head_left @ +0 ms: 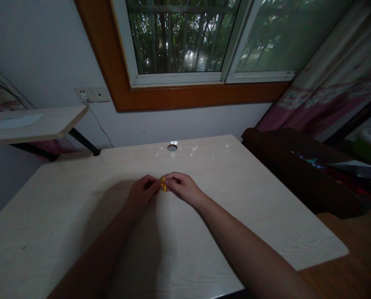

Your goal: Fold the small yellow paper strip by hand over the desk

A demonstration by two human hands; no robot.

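A small yellow folded piece [163,184], perhaps paper, is held between my two hands over the middle of the pale desk [204,241]. On its left side, my left hand [142,191] pinches the edge with thumb and forefinger. From the right, my right hand [183,187] grips the same piece between thumb and fingers. Fingertips cover much of it, so its full shape is hidden. Both forearms reach in from the bottom of the view.
A round cable hole [172,147] lies near the desk's back edge. At left stands a raised shelf [48,128] on black legs, below a wall socket [91,94] with a white cable. Dark brown furniture [285,166] stands at right. A window is behind.
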